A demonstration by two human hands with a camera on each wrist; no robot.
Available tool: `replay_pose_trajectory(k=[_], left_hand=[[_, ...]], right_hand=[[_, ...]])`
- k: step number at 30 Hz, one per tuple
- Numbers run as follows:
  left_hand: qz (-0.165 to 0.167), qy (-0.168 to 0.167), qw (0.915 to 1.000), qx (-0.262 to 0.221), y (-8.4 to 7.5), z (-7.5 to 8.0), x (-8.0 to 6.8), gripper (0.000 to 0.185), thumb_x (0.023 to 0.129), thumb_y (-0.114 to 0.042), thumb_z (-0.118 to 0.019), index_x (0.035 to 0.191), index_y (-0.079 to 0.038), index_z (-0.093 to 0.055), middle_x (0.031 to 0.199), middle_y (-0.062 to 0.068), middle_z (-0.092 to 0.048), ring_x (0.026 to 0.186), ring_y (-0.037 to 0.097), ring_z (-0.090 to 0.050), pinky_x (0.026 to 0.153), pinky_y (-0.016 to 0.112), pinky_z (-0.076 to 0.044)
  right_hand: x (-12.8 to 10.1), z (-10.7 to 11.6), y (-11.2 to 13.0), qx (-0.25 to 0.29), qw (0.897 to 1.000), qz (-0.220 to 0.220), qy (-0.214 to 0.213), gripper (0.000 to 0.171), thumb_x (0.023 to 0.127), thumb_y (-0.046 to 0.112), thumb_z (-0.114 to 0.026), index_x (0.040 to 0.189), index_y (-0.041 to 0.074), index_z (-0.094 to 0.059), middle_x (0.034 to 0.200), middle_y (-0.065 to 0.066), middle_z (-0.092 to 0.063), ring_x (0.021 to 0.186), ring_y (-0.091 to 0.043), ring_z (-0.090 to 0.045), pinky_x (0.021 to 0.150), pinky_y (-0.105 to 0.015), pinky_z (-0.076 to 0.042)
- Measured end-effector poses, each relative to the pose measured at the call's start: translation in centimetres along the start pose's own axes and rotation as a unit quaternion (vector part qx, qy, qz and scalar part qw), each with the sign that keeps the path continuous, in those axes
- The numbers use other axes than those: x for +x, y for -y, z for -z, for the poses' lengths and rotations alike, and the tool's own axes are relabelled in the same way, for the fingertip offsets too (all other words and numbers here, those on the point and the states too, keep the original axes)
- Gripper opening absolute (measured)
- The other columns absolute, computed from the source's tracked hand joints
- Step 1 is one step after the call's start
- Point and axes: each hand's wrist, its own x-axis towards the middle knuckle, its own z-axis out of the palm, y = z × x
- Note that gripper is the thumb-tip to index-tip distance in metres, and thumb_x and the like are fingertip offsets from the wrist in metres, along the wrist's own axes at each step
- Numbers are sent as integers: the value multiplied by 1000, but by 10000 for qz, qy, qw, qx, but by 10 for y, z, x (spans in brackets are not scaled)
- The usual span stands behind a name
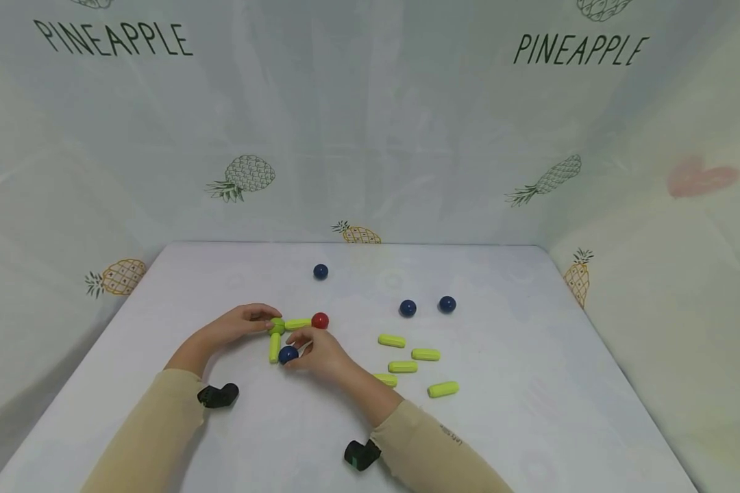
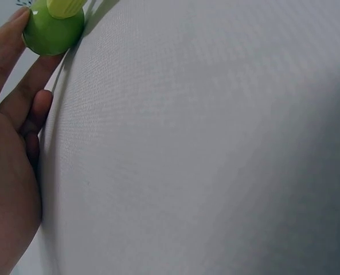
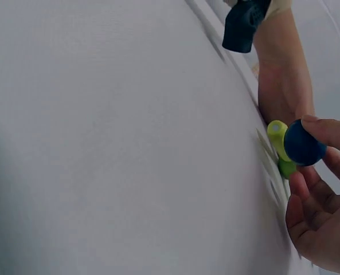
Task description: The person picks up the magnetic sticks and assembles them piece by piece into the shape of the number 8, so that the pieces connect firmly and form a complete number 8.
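A green ball (image 1: pixel 277 326) joins two yellow-green rods: one rod (image 1: pixel 298 324) runs right to a red ball (image 1: pixel 320 320), the other rod (image 1: pixel 274 348) points toward me. My left hand (image 1: pixel 247 322) pinches the green ball (image 2: pixel 53 31) with its fingertips. My right hand (image 1: pixel 316 356) pinches a dark blue ball (image 1: pixel 288 354) and holds it at the near end of the second rod (image 3: pixel 277 137). In the right wrist view the blue ball (image 3: pixel 303 143) sits beside that rod's tip.
Several loose yellow-green rods (image 1: pixel 414 363) lie on the white table (image 1: pixel 499 424) to the right. Three dark blue balls rest farther back: one (image 1: pixel 321 272) centre, two (image 1: pixel 408 308) (image 1: pixel 447 304) to the right. Curtain walls enclose the table.
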Motion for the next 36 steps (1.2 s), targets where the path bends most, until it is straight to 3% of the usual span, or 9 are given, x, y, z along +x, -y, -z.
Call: replay_pose_trajectory(k=[15,36], left_hand=[[-68,-5,10000,10,3,2,2,34,85,-37,-59,113,-18,-60,121,5,-53,117,28,-41,97,53,-27],[-120,-12,9999,-96,2,2,1,33,85,-36,-59,113,-19,-60,119,4,-54,114,26,-43,97,51,-28]], right_hand=[[-7,-16,-4,-202,9997,-111,-39,29,66,22,-80,89,22,-63,79,12,-55,67,-8,-47,58,-21,-41],[-9,-29,0,-664,9973,-106,-310,29,64,28,-81,84,20,-61,71,13,-54,63,-4,-48,56,-20,-40]])
